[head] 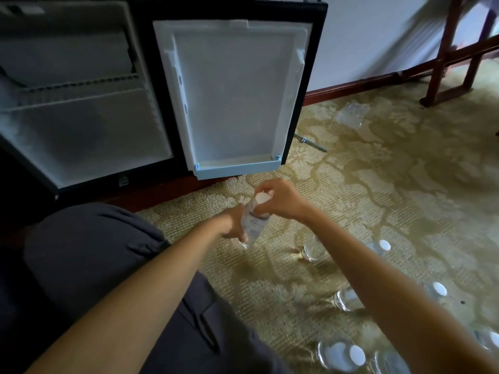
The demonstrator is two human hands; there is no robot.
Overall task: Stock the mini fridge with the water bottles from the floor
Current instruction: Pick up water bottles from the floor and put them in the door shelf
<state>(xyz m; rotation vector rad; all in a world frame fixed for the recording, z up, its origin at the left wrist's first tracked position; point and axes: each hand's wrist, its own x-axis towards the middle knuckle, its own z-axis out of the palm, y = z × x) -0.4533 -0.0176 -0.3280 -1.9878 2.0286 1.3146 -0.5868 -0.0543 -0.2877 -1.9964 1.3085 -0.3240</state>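
**One water bottle in hand, before the open mini fridge**

Head view.
- Water bottle [252,224]: held clear of the carpet [378,184], tilted, white cap [263,198] uppermost.
- Left hand [233,228]: fingers curled round the bottle's lower body.
- Right hand [282,202]: fingers curled round the neck, at the cap.
- Mini fridge [81,125]: open, up and to the left of the hands, with a wire shelf [81,87] across it.
- Door [235,90]: swung wide, with its door shelf [237,170] just beyond the hands.
- Other bottles [348,298]: standing on the carpet to the right, near the right forearm.

Handling, as judged: the door shelf looks the nearest slot. Carry the bottle by its body, since thin plastic likely dents. Lower it base first behind the rail, upright, against one end so later bottles fit.
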